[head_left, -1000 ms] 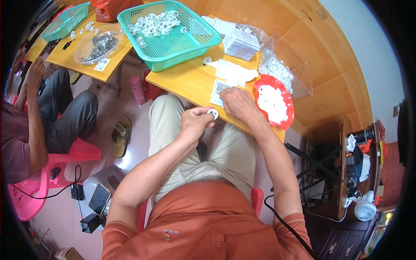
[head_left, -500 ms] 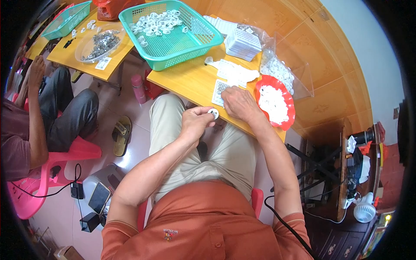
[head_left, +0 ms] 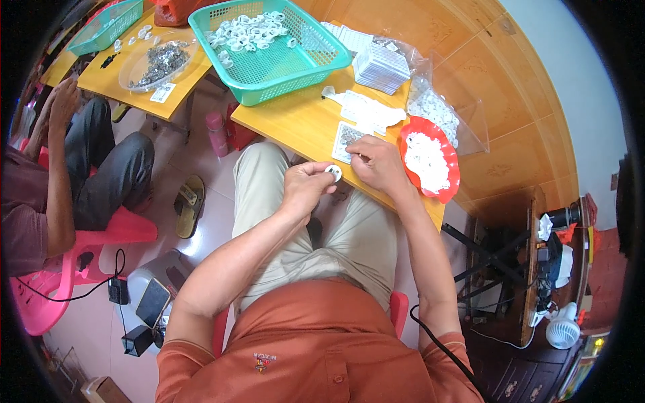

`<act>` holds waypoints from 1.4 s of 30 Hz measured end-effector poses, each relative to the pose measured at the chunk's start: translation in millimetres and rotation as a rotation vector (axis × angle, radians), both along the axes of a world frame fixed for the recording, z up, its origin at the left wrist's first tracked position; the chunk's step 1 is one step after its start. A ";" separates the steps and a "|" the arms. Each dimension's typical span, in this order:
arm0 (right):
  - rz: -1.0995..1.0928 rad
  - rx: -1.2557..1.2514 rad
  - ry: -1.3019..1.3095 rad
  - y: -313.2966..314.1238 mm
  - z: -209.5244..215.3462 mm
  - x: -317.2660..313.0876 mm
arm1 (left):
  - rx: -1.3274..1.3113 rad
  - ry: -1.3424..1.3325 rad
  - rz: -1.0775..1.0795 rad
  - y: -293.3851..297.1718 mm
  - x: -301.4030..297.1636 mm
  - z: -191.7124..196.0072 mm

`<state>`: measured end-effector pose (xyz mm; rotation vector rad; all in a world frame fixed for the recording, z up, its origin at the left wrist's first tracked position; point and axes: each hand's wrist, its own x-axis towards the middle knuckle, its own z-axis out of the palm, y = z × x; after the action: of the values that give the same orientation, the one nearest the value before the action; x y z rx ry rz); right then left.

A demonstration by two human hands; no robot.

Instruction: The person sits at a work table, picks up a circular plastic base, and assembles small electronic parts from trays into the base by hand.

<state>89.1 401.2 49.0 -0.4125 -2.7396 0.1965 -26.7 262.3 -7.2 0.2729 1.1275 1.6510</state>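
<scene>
Thumb and fingers of the left hand (head_left: 304, 189) keep their pinch on a white disc (head_left: 334, 172) by the near edge of the yellow table (head_left: 289, 124), just as half a second ago. Now the right hand (head_left: 380, 165) has drawn back from the grey pieces (head_left: 350, 135) on the small white tray (head_left: 341, 155), its fingers curled in, and from where I'm standing I can't tell whether they grip anything! Beside it sits the red dish (head_left: 452, 181) of white pieces (head_left: 427, 161), with the green basket (head_left: 269, 91) farther back, both unmoved.
</scene>
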 end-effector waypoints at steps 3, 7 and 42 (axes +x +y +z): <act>-0.143 -0.433 0.151 -22.9 3.3 1.3 | 0.009 0.001 0.009 -0.2 0.0 1.0; -0.119 -0.637 0.220 -46.7 -3.0 6.2 | 0.051 -0.021 0.007 -0.4 1.8 1.0; -0.153 -0.768 0.321 -56.3 -27.0 23.5 | 0.109 -0.059 -0.088 -7.7 4.8 5.2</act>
<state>112.6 345.0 22.0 -0.7073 -2.2118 1.1726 -21.9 254.6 -2.0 0.3362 0.9697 1.6347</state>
